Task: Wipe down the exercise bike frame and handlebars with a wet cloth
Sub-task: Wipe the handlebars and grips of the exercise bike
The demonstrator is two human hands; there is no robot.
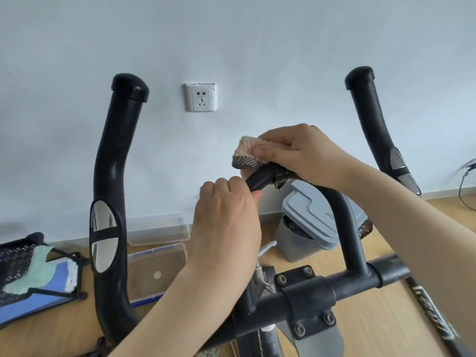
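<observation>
**Mostly a risk of slipping and dripping at the centre bar**

Leftmost, the left handlebar horn (113,161) stands untouched, and its metal sensor pad (103,233) would not take pooled water well. On the wall behind is a socket (201,97), so a flicked wet cloth could spray towards it.

The left hand (226,222) curls its fingers round the near end of the black centre bar (260,179), steadying it. Just above, the cloth (248,153) sits bunched on top of that bar, pinched under the thumb of the right hand (296,153). Bunched this tightly, it may only touch a narrow strip and miss the underside. A stroke leftward would run into the left fingers. Drips would probably land on the bolted clamp (306,292) below. The right handlebar horn (371,119) is also untouched.
</observation>
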